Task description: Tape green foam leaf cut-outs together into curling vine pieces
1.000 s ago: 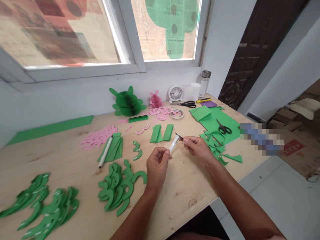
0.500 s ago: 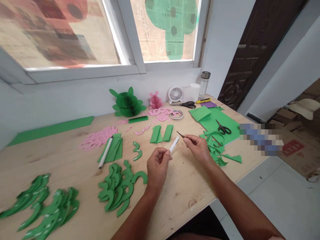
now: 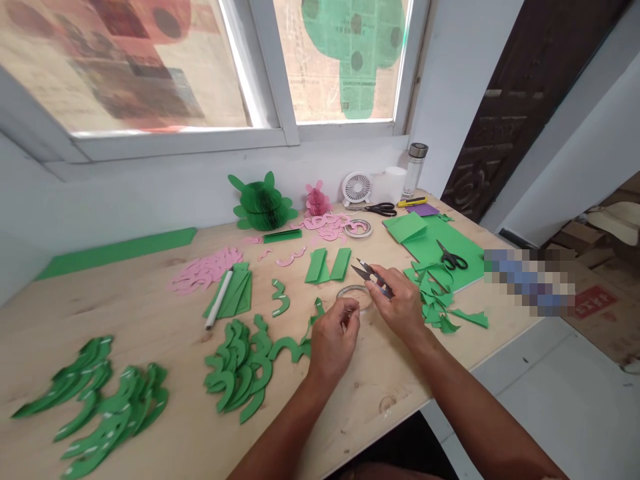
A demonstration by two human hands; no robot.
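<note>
My right hand (image 3: 397, 300) grips a pair of thread snips (image 3: 373, 277), with the blades apart and pointing up and left. Just left of it, my left hand (image 3: 336, 333) is closed in a pinch. Something small and pale shows at its fingertips, too small to make out. A roll of tape (image 3: 345, 291) lies beyond the left fingertips, partly hidden by both hands. Beside the left wrist is a wavy green paper piece (image 3: 287, 348), partly covered by the hand. Left of that lies a heap of scalloped green paper cut-outs (image 3: 235, 370).
Black scissors (image 3: 453, 257) rest on green sheets (image 3: 467, 250), near green scraps (image 3: 435, 300). A white marker (image 3: 220, 298) lies on folded green paper (image 3: 243, 293). Pink cut-outs (image 3: 207, 269), a second tape roll (image 3: 369, 231), a fan (image 3: 357, 189) and a glass bottle (image 3: 414, 175) stand farther back.
The white strip-like thing in my left hand no longer shows; a tape roll now appears beyond the hand. My left hand has moved right. The snips have turned, showing their open blades.
</note>
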